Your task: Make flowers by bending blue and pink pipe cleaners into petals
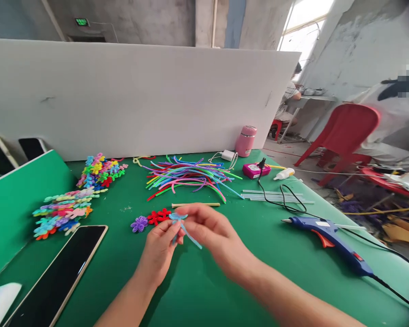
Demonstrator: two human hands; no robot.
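A light blue pipe cleaner [192, 236], bent into small loops at its upper end, is between my hands at the table's front middle. My left hand [162, 247] pinches it from below, thumb against fingers. Curled over from the right, my right hand [214, 230] grips its looped part, with the fingertips partly hidden; a loose tail hangs down between the hands. Just left lie a purple pipe-cleaner flower [139, 224] and red flowers [159, 216]. Behind my hands rests a thin tan stick [204, 204]. Farther back is a pile of loose coloured pipe cleaners [191, 175].
Stacks of colourful flowers [66, 211] and a large phone [59, 277] lie left. At right are a blue glue gun [330, 240] with its cord, clear glue sticks [276, 196], a magenta box [256, 170] and a pink bottle [246, 141]. A white panel [139, 100] stands behind.
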